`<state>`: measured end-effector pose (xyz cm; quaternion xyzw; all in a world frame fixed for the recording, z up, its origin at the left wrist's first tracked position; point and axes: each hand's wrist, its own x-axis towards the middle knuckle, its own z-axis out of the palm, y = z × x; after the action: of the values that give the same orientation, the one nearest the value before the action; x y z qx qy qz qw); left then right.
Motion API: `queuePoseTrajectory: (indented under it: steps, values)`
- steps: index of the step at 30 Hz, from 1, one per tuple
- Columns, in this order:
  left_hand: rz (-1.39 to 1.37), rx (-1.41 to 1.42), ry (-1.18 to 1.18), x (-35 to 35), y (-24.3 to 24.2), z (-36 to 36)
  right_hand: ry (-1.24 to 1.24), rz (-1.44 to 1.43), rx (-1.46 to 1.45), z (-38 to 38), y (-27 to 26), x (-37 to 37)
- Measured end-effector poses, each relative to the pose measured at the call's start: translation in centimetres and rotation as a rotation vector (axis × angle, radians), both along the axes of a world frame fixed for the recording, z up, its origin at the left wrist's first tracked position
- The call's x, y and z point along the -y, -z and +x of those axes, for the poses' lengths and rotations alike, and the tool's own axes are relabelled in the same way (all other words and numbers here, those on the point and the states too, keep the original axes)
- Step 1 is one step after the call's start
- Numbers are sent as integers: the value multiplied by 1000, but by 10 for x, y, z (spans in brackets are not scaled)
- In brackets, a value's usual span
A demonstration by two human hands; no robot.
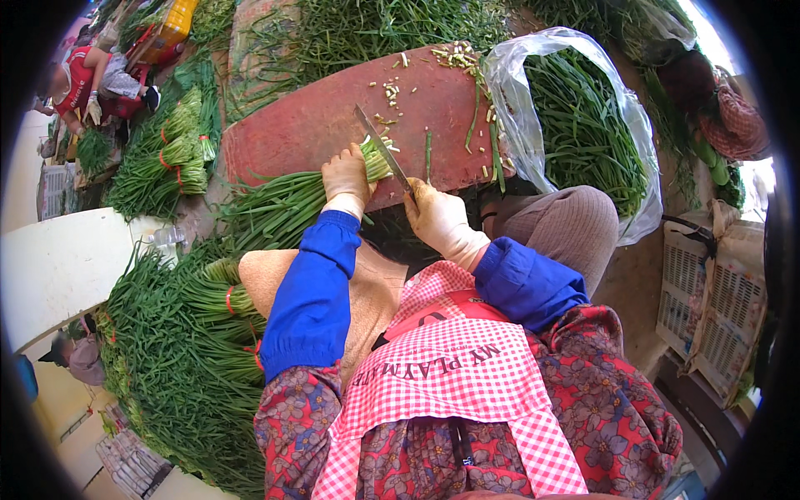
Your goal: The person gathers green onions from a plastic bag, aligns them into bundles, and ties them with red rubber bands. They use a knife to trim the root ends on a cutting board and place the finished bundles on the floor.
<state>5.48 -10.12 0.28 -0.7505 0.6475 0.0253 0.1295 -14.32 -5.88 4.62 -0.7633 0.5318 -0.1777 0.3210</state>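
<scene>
My left hand [347, 177], in a pale stained glove, is closed around a bunch of garlic chives [281, 203]. Their white stem ends [377, 156] point right and rest on a worn red board [287, 144]. My right hand [439, 219], gloved too, grips the handle of a long knife [382, 145]. The knife's blade slants up and left across the board, right beside the stem ends; whether it touches them I cannot tell. Short cut stem pieces [392, 94] lie scattered on the board, with more heaped at its far right corner [455, 56]. Loose green stalks [494, 150] trail along its right side.
To the right stands a clear plastic bag [512, 112] full of green chive leaves [584, 125]. Banded bunches [178, 150] lie at the far left, with a large pile [181, 350] at lower left. A person [94, 81] sits beyond. Plastic crates [712, 300] stand at right.
</scene>
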Motion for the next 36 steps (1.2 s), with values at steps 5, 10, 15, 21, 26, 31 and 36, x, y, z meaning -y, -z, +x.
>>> queuePoseTrajectory:
  steps: [5, 10, 15, 21, 26, 31, 36]
  values:
    - [70, -48, -34, 4, -1, 2, -42, 84, -112, 5, 5, -7]
    - [69, -63, -48, 6, -3, 0, -53, 76, -163, 0, 15, -19]
    - [19, -59, -7, 2, 6, 0, -23, 8, -89, 6, 27, -11]
    - [-63, 29, 59, 3, 20, 5, -14, -31, -48, 33, 40, 29]
    - [3, 16, 42, 0, 18, 5, -33, 105, -70, 8, 34, -3]
    - [-55, -2, 82, -2, 9, 2, -83, 98, -95, 17, 52, 16]
    - [-39, -7, 63, -2, 2, 1, -42, 19, -47, 51, 81, 48]
